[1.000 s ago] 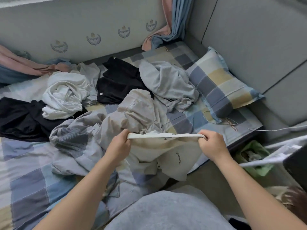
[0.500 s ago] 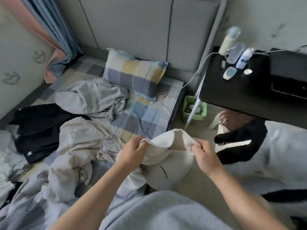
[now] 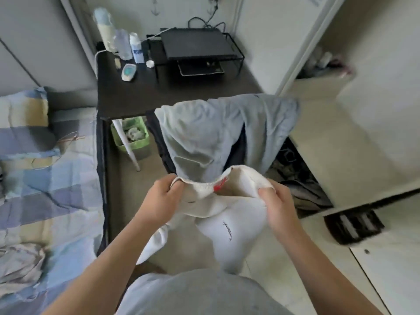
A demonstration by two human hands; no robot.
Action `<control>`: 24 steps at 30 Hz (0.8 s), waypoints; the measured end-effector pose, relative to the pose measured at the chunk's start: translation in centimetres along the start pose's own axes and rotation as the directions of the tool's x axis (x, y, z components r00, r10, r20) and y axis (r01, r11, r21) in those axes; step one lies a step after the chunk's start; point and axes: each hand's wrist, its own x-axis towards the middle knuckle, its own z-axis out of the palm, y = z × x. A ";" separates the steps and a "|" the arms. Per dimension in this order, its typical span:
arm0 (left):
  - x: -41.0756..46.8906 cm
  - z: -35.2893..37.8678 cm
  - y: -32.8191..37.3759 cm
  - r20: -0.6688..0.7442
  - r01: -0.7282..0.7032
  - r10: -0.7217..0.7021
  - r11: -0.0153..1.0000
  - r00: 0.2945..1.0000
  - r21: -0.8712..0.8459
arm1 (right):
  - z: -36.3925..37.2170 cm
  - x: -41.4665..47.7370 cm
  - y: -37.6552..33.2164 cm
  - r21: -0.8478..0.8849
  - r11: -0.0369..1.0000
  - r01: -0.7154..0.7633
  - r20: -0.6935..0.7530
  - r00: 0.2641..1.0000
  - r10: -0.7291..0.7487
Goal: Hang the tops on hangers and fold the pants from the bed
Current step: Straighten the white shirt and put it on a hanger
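I hold a cream-white top (image 3: pixel 227 226) in front of me, away from the bed. Its ribbed neck opening with a red label faces up between my hands. My left hand (image 3: pixel 162 201) grips the left side of the opening, and my right hand (image 3: pixel 278 205) grips the right side. The rest of the top hangs down over the floor, with a small dark mark on its front. The bed (image 3: pixel 56 201) with a checked blue and yellow sheet lies at the left, with a crumpled grey garment (image 3: pixel 20 262) near its lower edge. No hanger is in view.
A chair draped with a light blue hooded garment (image 3: pixel 204 133) stands just beyond my hands. Behind it is a black desk (image 3: pixel 159 92) with bottles and a black device on a stand. A green bin (image 3: pixel 131 135) sits under the desk. A white wardrobe (image 3: pixel 363 133) stands at the right.
I have turned right, from the bed towards the desk and chair, carrying the white top off the bed. My hands have come closer together on the neck opening.
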 end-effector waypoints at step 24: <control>25.0 21.8 41.1 0.287 -0.686 0.769 0.639 0.571 -0.348 | -30.8 14.3 -14.7 -0.350 0.932 0.094 -0.776 0.527 -0.345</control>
